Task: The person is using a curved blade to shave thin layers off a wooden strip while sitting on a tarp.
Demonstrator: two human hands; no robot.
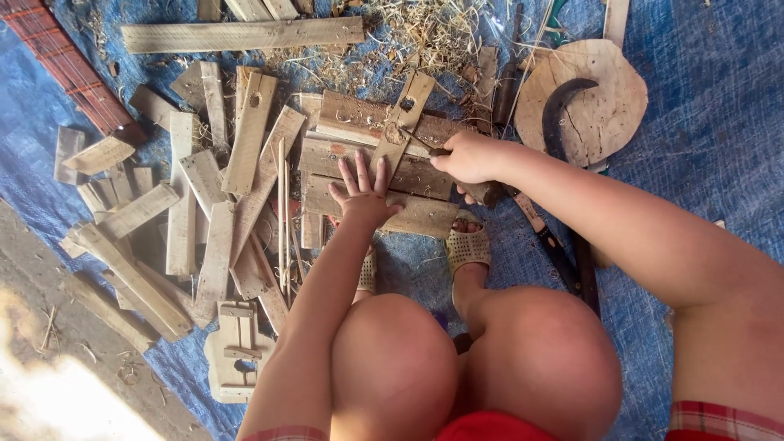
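I squat over a stack of rough wooden boards point(359, 155) on a blue tarp. My left hand point(362, 194) presses flat, fingers spread, on the lower end of a narrow wooden slat point(406, 114) that has a hole near its far end. My right hand point(468, 157) is closed around the handle of a small metal-bladed tool point(414, 140). The tool's tip touches the slat near its middle. My feet in pale sandals point(467, 247) stand just below the boards.
Many short wood slats point(196, 212) lie piled to the left. A round wooden block point(592, 98) with a curved dark sickle blade on it sits at the upper right. Wood shavings point(408, 33) cover the tarp point(702, 122) at the top. A bare concrete strip runs along the lower left.
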